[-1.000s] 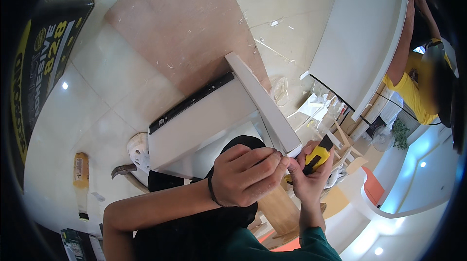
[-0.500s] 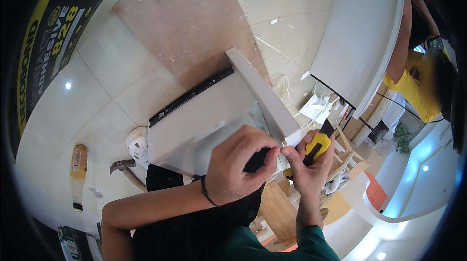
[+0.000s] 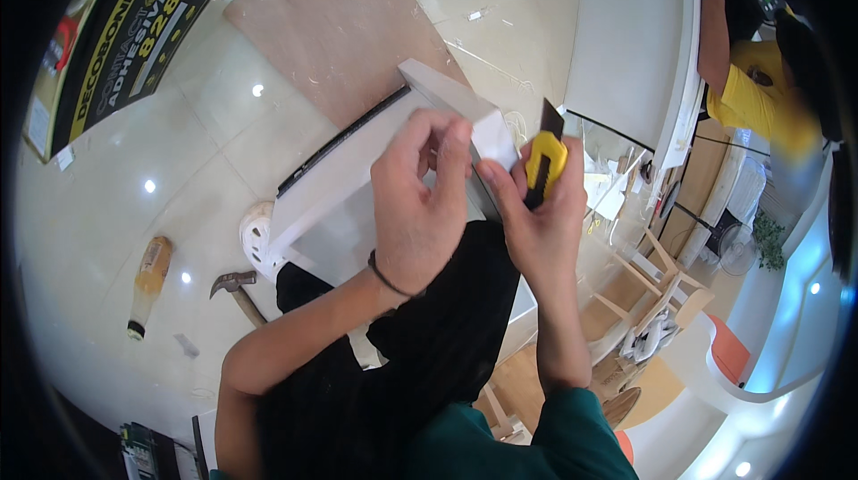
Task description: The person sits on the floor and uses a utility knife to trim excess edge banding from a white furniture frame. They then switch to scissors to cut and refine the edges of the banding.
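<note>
A yellow utility knife (image 3: pixel 543 167) rests in my right hand (image 3: pixel 541 221), its dark blade out and pointing up. The right thumb lies near the edge of a white drawer-like box (image 3: pixel 460 100) that has a black metal rail (image 3: pixel 344 140) along one side. Just left of that hand, my left hand (image 3: pixel 416 203) hovers above the box with curled fingers. Its thumb and forefinger come close together; anything between them is too small to make out. Both hands are above my lap, and my left hand covers part of the box.
A claw hammer (image 3: pixel 234 283), a bottle of amber liquid (image 3: pixel 152 274) and a white clog (image 3: pixel 257 234) are at left. Behind lie a brown board (image 3: pixel 349 24) and a black-and-yellow tin (image 3: pixel 125 51). At right, a person in yellow (image 3: pixel 755 91) touches a large white panel (image 3: pixel 630 42).
Both hands have risen in the view, and the left fingers are now less tightly rounded. The knife has come up with the right hand, its blade more upright. The view has shifted.
</note>
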A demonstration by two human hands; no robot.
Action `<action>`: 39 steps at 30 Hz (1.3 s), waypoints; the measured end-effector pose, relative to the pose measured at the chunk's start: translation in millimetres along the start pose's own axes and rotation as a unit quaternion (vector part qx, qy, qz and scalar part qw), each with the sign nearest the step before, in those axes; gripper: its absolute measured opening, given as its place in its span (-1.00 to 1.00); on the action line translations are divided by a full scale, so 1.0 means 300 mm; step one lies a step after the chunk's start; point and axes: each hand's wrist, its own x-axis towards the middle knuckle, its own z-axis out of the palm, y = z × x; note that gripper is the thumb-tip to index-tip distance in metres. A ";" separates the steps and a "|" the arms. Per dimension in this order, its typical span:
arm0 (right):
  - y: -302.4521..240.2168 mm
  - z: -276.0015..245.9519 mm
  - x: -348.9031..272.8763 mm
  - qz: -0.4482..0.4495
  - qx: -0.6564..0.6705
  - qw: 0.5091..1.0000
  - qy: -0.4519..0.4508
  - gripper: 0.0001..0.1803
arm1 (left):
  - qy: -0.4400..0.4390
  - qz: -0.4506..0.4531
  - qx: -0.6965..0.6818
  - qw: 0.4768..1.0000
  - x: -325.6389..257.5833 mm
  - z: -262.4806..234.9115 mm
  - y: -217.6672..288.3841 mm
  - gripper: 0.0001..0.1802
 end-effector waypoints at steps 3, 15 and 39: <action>-0.010 -0.003 -0.009 -0.011 -0.003 1.000 -0.002 -0.58 | 0.002 -0.121 -0.166 0.979 -0.010 0.006 0.015 -0.79; -0.142 -0.133 0.066 -0.016 -0.081 0.971 -0.223 -0.79 | 0.000 0.184 0.099 0.978 0.001 -0.028 -0.046 -0.82; -0.131 -0.109 0.060 -0.181 -0.343 0.896 -0.214 -0.79 | 0.027 0.255 0.115 0.960 0.022 -0.024 -0.113 -0.88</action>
